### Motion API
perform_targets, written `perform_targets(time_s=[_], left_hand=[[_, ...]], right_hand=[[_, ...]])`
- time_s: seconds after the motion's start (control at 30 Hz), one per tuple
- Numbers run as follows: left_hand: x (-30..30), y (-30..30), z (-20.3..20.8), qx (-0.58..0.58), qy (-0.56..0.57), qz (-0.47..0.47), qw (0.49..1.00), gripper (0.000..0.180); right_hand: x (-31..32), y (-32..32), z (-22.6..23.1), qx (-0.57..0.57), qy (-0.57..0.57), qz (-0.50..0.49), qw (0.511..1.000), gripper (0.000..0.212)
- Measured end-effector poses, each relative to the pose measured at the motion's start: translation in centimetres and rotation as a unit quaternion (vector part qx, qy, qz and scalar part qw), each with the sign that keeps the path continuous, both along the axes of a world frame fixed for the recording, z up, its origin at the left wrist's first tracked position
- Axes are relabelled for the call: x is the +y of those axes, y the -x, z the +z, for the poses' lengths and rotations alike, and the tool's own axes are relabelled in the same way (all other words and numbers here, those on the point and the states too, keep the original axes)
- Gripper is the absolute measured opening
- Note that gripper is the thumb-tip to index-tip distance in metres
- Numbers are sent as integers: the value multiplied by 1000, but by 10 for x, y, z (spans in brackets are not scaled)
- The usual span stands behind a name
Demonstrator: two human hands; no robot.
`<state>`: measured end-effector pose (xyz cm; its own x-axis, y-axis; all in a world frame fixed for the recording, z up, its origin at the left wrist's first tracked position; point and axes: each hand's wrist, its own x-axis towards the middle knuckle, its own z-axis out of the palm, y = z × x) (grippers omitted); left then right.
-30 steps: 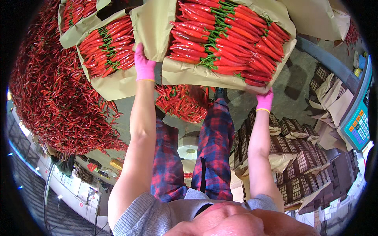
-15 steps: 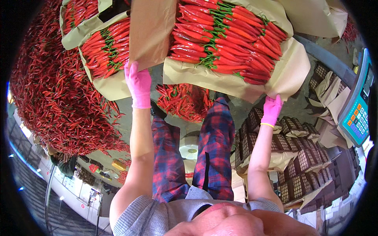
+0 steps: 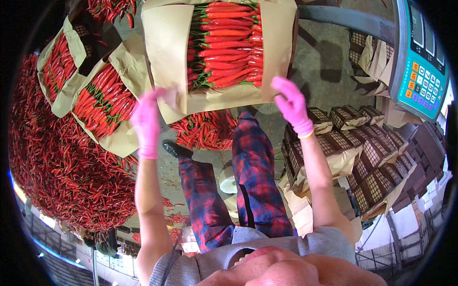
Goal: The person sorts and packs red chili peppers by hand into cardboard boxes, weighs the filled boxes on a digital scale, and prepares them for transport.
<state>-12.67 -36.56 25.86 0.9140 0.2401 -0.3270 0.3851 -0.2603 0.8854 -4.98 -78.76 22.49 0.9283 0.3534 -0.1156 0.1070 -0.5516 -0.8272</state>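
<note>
Red chilies (image 3: pixel 226 45) with green stems lie in rows inside a paper-lined box in front of me. Brown lining paper (image 3: pixel 167 40) covers their left and right ends, leaving a middle strip of chilies showing. My left hand (image 3: pixel 147 121), in a pink glove, is by the paper's near left corner; its fingertips are smeared, so whether they grip the paper is unclear. My right hand (image 3: pixel 292 107), also pink-gloved, is at the near right corner with its fingers apart, holding nothing. Whether its fingertips touch the paper I cannot tell.
Two paper-lined boxes of chilies (image 3: pixel 106 102) stand at the left, beside a large heap of loose chilies (image 3: pixel 71 171). More chilies (image 3: pixel 205 129) lie below the front box. Brown crates (image 3: pixel 343 148) are stacked at the right, under a blue scale panel (image 3: pixel 420 71) with keys.
The left paper flap, upright before in my left hand, now lies over the chilies, as does the right side. My right hand has let go of the paper corner. The view has shifted.
</note>
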Motion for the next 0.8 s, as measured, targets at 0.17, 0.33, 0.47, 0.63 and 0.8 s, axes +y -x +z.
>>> perform_targets(time_s=[0.17,0.33,0.47,0.63,0.8], left_hand=[[37,-38,-69,-176,-496,-91,845,55],[-53,-54,-88,-134,-502,-196,831,57],[-58,-58,-83,-168,-461,-172,854,55],[25,-127,-86,-205,-427,32,880,54],[82,-241,-124,76,118,116,983,84]], right_hand=[[8,-54,-33,-262,145,-77,951,53],[66,-59,-61,-260,326,72,906,53],[60,-60,-55,-229,291,61,927,52],[20,-147,-65,-268,169,-95,944,56],[0,-264,-101,198,-77,-164,963,77]])
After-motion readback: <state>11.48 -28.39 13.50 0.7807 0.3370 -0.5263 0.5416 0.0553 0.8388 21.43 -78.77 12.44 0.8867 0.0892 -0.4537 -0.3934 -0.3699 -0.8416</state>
